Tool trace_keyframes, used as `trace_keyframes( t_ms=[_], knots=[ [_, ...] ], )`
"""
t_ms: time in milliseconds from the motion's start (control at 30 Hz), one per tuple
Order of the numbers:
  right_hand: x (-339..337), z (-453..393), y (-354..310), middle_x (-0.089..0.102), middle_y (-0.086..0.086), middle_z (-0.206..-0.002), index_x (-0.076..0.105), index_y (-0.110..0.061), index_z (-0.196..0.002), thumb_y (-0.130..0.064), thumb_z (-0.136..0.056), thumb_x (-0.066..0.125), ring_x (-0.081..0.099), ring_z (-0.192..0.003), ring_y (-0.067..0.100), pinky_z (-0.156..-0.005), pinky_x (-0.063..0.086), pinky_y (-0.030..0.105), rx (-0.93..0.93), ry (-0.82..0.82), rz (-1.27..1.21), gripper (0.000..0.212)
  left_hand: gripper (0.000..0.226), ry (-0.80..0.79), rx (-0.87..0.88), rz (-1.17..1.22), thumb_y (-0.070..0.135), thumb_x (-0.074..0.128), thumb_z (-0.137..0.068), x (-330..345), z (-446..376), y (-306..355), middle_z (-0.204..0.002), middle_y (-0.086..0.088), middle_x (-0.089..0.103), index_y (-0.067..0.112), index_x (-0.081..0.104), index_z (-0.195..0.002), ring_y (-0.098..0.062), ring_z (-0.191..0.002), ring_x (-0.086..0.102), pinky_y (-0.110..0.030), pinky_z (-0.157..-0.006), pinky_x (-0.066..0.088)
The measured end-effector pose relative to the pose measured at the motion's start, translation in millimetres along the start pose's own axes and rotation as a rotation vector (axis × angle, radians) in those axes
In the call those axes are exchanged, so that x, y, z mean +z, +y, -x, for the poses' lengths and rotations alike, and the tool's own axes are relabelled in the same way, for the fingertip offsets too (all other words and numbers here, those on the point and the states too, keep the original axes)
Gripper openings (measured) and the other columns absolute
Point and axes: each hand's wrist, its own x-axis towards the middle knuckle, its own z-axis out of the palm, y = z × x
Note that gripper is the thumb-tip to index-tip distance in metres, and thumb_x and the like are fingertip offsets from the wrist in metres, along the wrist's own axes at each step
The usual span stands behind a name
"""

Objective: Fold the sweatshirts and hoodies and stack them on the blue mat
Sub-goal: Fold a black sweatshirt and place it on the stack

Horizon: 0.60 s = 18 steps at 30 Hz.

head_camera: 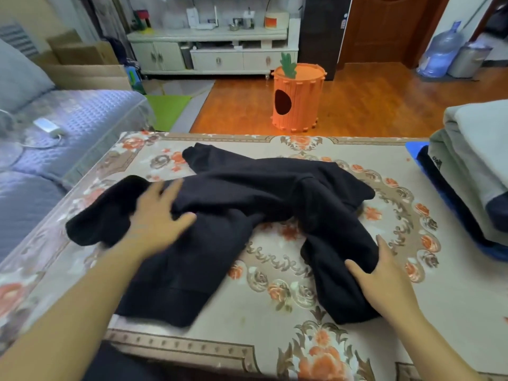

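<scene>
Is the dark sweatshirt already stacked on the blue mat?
No, the dark sweatshirt lies crumpled mid-table under both hands, apart from the blue mat, which holds a folded pile.

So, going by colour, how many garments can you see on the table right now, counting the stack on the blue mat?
Black, unfolded, under both hands: 1, the black sweatshirt.
Black or dark, folded in the stack on the blue mat: 2, one at the bottom, one partly visible higher up.
Grey, folded in the stack: at least 2; the layers are hard to separate.
Total: at least 5.

Both hands rest on a crumpled black sweatshirt (247, 204): left hand (156, 218) flat, right hand (382, 276) gripping a sleeve.
</scene>
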Motion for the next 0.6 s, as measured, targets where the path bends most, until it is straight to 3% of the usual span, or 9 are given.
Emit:
trace_keyframes(
  t_ms=[100, 233, 267, 333, 400, 433, 500, 600],
  knots=[
    [0, 3, 5, 0.054, 0.004, -0.143, 0.034, -0.024, -0.147, -0.045, -0.092, 0.061, 0.054, -0.124, 0.033, -0.099, 0.048, 0.047, 0.011, -0.019, 0.019, 0.065, 0.092, -0.209, 0.011, 0.035, 0.071, 0.057, -0.086, 56, 1, 12, -0.169, -0.002, 0.009, 0.041, 0.011, -0.160, -0.029, -0.153, 0.011, -0.048, -0.124, 0.016],
    [-30, 9, 7, 0.068, -0.007, -0.121, 0.057, -0.035, -0.130, -0.028, -0.092, 0.067, 0.063, -0.112, 0.020, -0.100, 0.049, 0.046, 0.070, -0.269, -0.251, 0.040, 0.081, -0.150, -0.134, -0.033, 0.074, 0.041, -0.091, 83, 0, 29, -0.164, 0.004, 0.018, 0.040, 0.012, -0.158, -0.035, -0.145, 0.021, -0.057, -0.114, 0.026],
    [-44, 11, 3, 0.071, -0.007, -0.115, 0.064, -0.035, -0.122, -0.022, -0.091, 0.069, 0.065, -0.107, 0.020, -0.098, 0.050, 0.046, 0.060, -0.233, -0.332, 0.034, 0.082, -0.141, -0.155, -0.062, 0.075, 0.041, -0.090, 78, -3, 32, -0.159, 0.001, 0.024, 0.040, 0.011, -0.158, -0.037, -0.141, 0.026, -0.057, -0.111, 0.029],
    [-76, 12, -16, 0.074, -0.001, -0.102, 0.071, -0.032, -0.106, -0.009, -0.087, 0.069, 0.069, -0.098, 0.024, -0.088, 0.054, 0.044, -0.042, 0.007, -0.462, 0.030, 0.074, -0.074, -0.129, -0.192, 0.068, 0.043, -0.093, 63, -18, 31, -0.149, -0.006, 0.034, 0.039, 0.017, -0.157, -0.041, -0.133, 0.033, -0.056, -0.108, 0.029],
    [-103, 13, -49, 0.075, 0.001, -0.094, 0.072, -0.027, -0.102, -0.002, -0.087, 0.065, 0.070, -0.091, 0.024, -0.075, 0.058, 0.037, -0.140, 0.227, -0.698, 0.030, 0.052, 0.008, 0.019, -0.165, 0.041, 0.044, -0.093, 41, -34, 39, -0.138, -0.011, 0.050, 0.028, 0.051, -0.143, -0.041, -0.124, 0.042, -0.053, -0.106, 0.034],
    [-110, 13, -68, 0.075, 0.000, -0.092, 0.072, -0.025, -0.102, 0.000, -0.088, 0.061, 0.070, -0.088, 0.022, -0.070, 0.059, 0.032, -0.189, 0.296, -0.843, 0.030, 0.043, 0.039, 0.111, -0.042, 0.028, 0.044, -0.089, 33, -42, 44, -0.127, -0.010, 0.059, 0.021, 0.066, -0.124, -0.039, -0.116, 0.050, -0.050, -0.100, 0.041],
    [-123, 11, -107, 0.073, -0.001, -0.088, 0.069, -0.022, -0.099, 0.000, -0.091, 0.056, 0.069, -0.083, 0.018, -0.069, 0.059, 0.028, -0.267, 0.366, -1.098, 0.027, 0.024, 0.028, 0.179, 0.277, 0.010, 0.045, -0.089, 8, -46, 65, -0.097, -0.004, 0.068, 0.020, 0.067, -0.092, -0.031, -0.094, 0.060, -0.045, -0.083, 0.047],
    [-143, -28, -165, 0.070, 0.005, -0.089, 0.069, -0.016, -0.098, -0.012, -0.083, 0.060, 0.067, -0.086, 0.022, -0.079, 0.057, 0.036, -0.357, 0.419, -1.350, 0.018, 0.023, 0.118, 0.170, 0.397, 0.010, 0.050, -0.095, -44, -52, 78, -0.083, 0.001, 0.065, 0.024, 0.060, -0.078, -0.024, -0.081, 0.060, -0.040, -0.071, 0.043]
  ],
)
